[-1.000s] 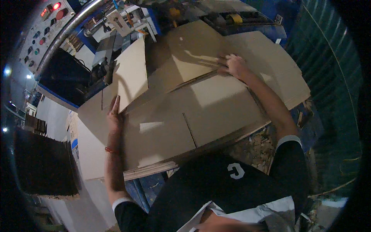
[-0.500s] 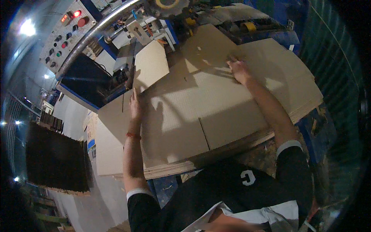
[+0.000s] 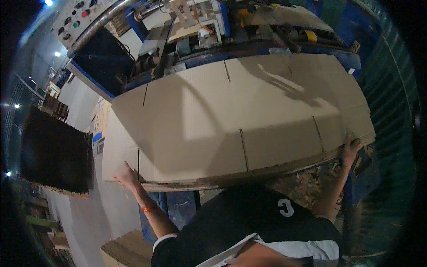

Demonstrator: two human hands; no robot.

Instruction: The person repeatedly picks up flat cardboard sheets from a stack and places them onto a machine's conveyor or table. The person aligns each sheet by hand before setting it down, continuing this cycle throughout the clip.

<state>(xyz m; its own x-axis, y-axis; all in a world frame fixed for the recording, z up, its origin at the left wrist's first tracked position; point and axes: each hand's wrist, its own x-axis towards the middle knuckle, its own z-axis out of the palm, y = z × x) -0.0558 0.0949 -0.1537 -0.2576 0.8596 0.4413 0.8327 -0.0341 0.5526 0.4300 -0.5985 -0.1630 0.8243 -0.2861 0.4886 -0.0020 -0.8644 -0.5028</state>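
Note:
A wide brown cardboard sheet (image 3: 200,124) with dark slots cut in from its long edges lies flat on top of a stack of similar sheets, in front of a machine. My left hand (image 3: 127,178) is at its near left corner, fingers bent round the edge beside a slot. At the near right corner, my right hand (image 3: 351,149) grips the edge, with fingertips on the top face. The parts of both hands beneath the board are hidden. Shadows fall across the sheet.
The machine's rollers (image 3: 183,46) and blue frame run along the far side. A control panel (image 3: 80,18) stands at upper left, behind a metal tube. Cardboard scraps (image 3: 307,189) lie below the near edge. A dark stack (image 3: 55,151) stands at left, more cardboard (image 3: 126,249) at lower left.
Both hands have come back from the far part of the stack to the near corners, spreading apart. The angled cardboard pieces at the machine are gone from the stack, and the slotted sheet lies uncovered.

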